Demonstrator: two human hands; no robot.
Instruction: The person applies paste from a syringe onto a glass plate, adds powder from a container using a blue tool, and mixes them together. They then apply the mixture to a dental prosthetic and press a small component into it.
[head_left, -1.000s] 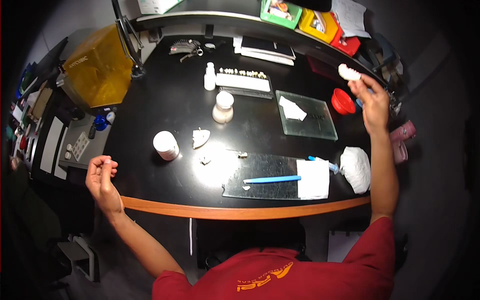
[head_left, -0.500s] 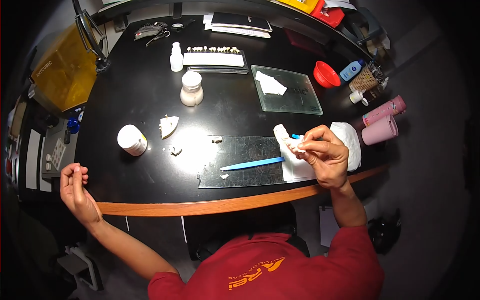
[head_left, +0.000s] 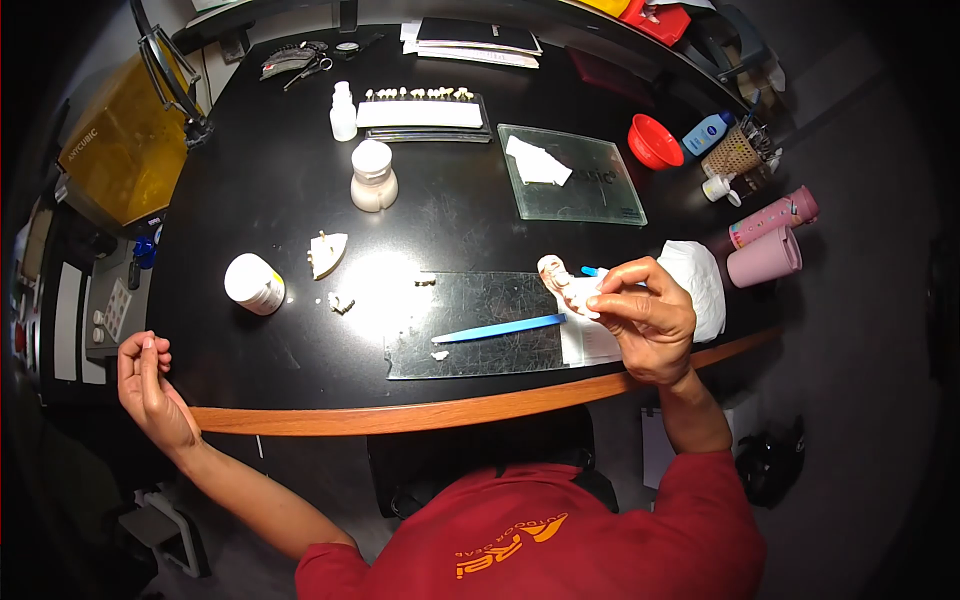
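Between the thumb and fingers of my right hand [head_left: 650, 320] is a pale plaster dental cast [head_left: 568, 287], held above the glass plate's right end. A blue tip [head_left: 592, 271] shows behind it. My left hand [head_left: 150, 385] is off the table's left front corner, fingers curled in against the thumb; whether anything small is in them is hidden. On the scratched glass plate [head_left: 480, 357] lie blue tweezers [head_left: 498, 328] and small pale bits [head_left: 440, 355]. A partial cast with pins [head_left: 326, 255] and a small metallic-looking piece [head_left: 341, 302] rest on the black table to the left.
A white jar [head_left: 254, 284] stands left, a lidded bottle [head_left: 373, 176] farther back. Behind are a shade-tab holder [head_left: 420, 115], a second glass plate [head_left: 600, 205] and a red bowl [head_left: 655, 141]. Crumpled white tissue [head_left: 692, 290] and pink cups [head_left: 765, 258] are at right.
My right hand has turned the dental cast slightly and shifted it a little left. The whole view has shifted slightly; my left hand keeps nearly the same pose.
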